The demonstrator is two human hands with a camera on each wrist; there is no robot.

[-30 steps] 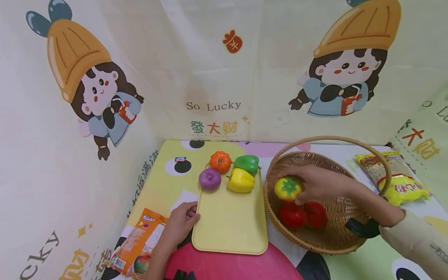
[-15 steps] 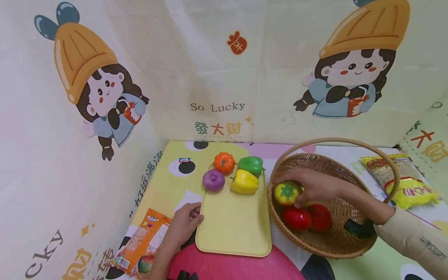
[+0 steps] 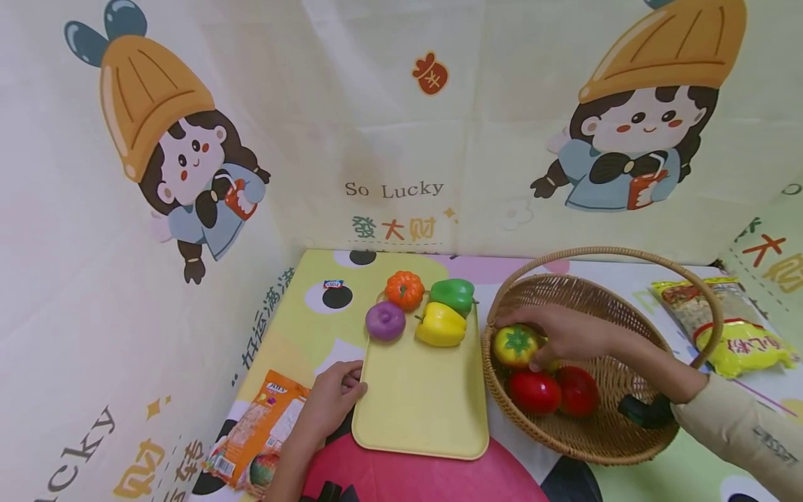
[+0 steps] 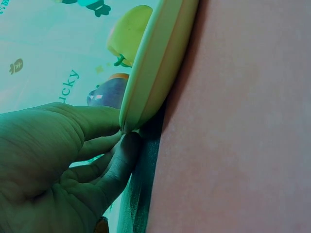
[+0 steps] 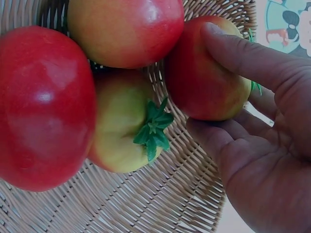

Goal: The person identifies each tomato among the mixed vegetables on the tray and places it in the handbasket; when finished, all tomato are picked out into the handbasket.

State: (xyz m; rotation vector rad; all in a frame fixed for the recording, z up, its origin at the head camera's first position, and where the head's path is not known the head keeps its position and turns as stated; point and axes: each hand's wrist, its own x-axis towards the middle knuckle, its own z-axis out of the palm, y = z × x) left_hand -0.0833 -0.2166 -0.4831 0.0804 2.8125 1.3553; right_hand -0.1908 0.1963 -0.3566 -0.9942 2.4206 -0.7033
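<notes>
My left hand (image 3: 332,397) pinches the left edge of a pale yellow tray (image 3: 422,404); the left wrist view shows thumb and fingers at the rim (image 4: 146,82). At the tray's far end are a purple onion-like vegetable (image 3: 385,321), an orange pumpkin (image 3: 404,290), a yellow bell pepper (image 3: 442,325) and a green bell pepper (image 3: 453,296). My right hand (image 3: 571,330) reaches into a wicker basket (image 3: 627,390), gripping a yellow-and-red tomato (image 5: 194,82) with a green leafy top. Beside it lie a second leafy-topped tomato (image 5: 121,121) and two red round fruits (image 5: 46,107).
An orange snack bag (image 3: 257,425) lies left of the tray, under the left forearm. Right of the basket is a yellow-and-clear food bag (image 3: 728,324). The basket's tall handle (image 3: 596,251) arches over the right side. A printed cloth covers table and walls.
The head view has shifted slightly, so the scene sits a little further right. Within the basket, my right hand and its tomato have edged left toward the wall. My left hand stays on the tray.
</notes>
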